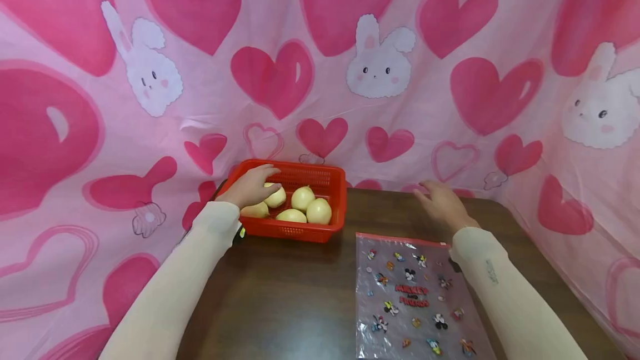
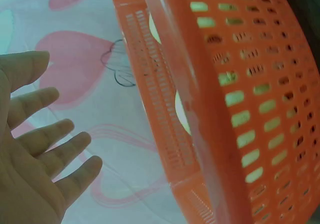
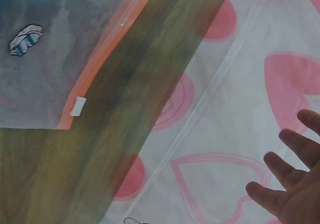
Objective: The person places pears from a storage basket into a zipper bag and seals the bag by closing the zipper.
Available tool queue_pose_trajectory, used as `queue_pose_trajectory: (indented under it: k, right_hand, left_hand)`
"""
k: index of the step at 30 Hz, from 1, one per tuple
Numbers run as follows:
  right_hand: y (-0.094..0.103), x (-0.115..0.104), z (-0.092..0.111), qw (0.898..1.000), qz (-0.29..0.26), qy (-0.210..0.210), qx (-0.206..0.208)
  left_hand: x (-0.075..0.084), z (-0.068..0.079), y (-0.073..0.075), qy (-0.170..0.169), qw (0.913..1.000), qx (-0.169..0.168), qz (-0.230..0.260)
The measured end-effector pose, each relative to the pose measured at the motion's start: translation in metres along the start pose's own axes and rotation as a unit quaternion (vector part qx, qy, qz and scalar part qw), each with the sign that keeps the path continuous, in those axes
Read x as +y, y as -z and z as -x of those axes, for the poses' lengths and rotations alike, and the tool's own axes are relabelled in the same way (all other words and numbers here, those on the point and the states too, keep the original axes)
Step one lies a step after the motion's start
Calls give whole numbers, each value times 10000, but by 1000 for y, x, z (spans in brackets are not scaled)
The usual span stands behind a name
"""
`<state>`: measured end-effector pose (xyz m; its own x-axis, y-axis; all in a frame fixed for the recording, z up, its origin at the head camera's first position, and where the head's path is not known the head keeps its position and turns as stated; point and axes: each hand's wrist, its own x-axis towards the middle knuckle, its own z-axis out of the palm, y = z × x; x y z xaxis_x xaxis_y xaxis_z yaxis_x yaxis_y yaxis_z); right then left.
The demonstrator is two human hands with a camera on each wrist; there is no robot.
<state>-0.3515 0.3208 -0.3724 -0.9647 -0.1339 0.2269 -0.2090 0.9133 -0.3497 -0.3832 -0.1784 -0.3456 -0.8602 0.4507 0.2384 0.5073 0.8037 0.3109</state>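
Over the left end of a red perforated plastic basket (image 1: 336, 204) hovers my left hand (image 1: 254, 186), its fingers spread and holding nothing. Several pale yellow-green round fruits (image 1: 319, 211) lie inside the basket; their exact kind is not plain. In the left wrist view the basket's wall (image 2: 210, 109) stands beside the spread fingers. My right hand (image 1: 442, 204) is raised above the table's far right, fingers apart, with nothing in it. Below it lies a flat clear zip bag (image 1: 415, 299) with cartoon prints and a red zip edge. Its white slider (image 3: 78, 106) shows in the right wrist view.
A dark brown wooden table (image 1: 270, 293) carries the basket at the back left and the bag at the front right. A pink cloth (image 1: 330, 104) with hearts and rabbits hangs behind the table and along both sides.
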Motion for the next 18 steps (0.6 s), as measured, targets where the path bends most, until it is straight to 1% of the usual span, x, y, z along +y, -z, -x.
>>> queue_pose_trajectory:
  k: [4, 7, 11, 14, 18]
  right_hand:
    - [0, 7, 11, 9994, -279, -155, -98]
    - [-4, 13, 20, 9990, -409, -154, -135]
    - [-10, 22, 32, 9989, -448, -57, -107]
    - [-14, 28, 41, 9988, -479, 12, -52]
    - [-15, 32, 50, 9983, -562, -76, -92]
  left_hand:
    - [6, 6, -5, -52, 9998, 60, 191]
    - [9, 11, -9, -99, 9995, 116, 266]
    - [17, 16, -15, -82, 9991, 210, 373]
    - [26, 19, -19, -131, 9982, 353, 457]
    - [42, 21, -24, -371, 9971, 510, 428]
